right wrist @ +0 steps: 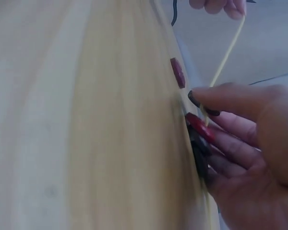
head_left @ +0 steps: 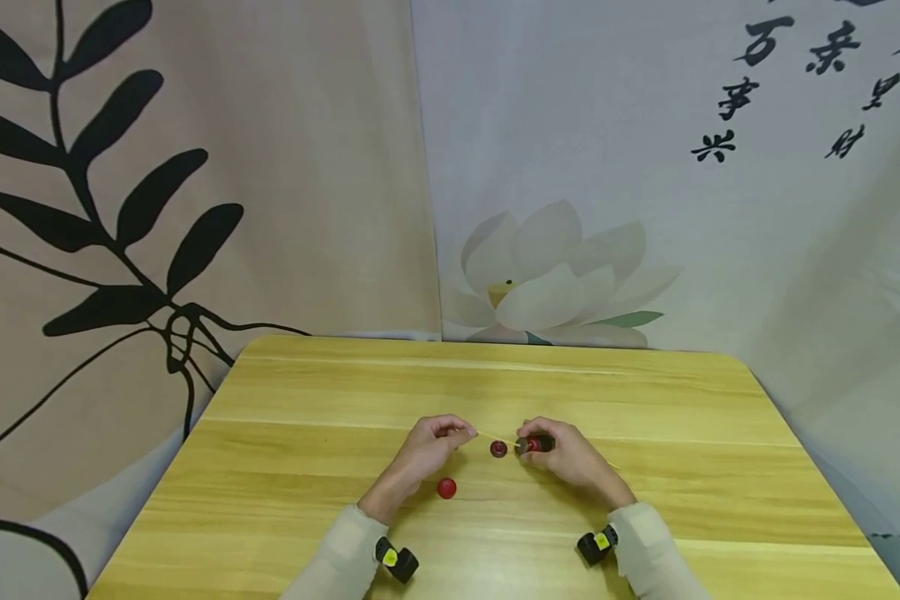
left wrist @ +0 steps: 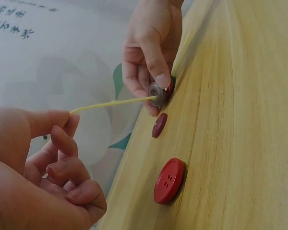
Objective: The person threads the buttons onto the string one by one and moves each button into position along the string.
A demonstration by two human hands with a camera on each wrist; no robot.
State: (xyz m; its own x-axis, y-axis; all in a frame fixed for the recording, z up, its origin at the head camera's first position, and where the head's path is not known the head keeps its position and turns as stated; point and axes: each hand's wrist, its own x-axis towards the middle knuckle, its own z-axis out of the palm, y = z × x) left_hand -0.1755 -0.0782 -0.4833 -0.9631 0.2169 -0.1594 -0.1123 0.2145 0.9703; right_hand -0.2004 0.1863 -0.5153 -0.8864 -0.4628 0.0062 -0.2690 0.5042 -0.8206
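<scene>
My left hand (head_left: 433, 442) pinches one end of a yellow cord (left wrist: 113, 102) between thumb and index finger, the other fingers curled. The cord runs taut to a grey button (left wrist: 157, 96), which my right hand (head_left: 570, 454) grips between thumb and fingers. Behind it on the cord, a red button (right wrist: 200, 128) and darker buttons (right wrist: 199, 158) lie against the right fingers, partly hidden. Between the hands, a dark red button (left wrist: 159, 125) rests on the table. Nearer the left wrist lies a bright red button (left wrist: 169, 181) with several holes.
The wooden table (head_left: 330, 392) has its far edge before a printed cloth backdrop (head_left: 330, 167). More yellow cord trails past the right wrist. Both wrists wear small black cameras, and the sleeves are light.
</scene>
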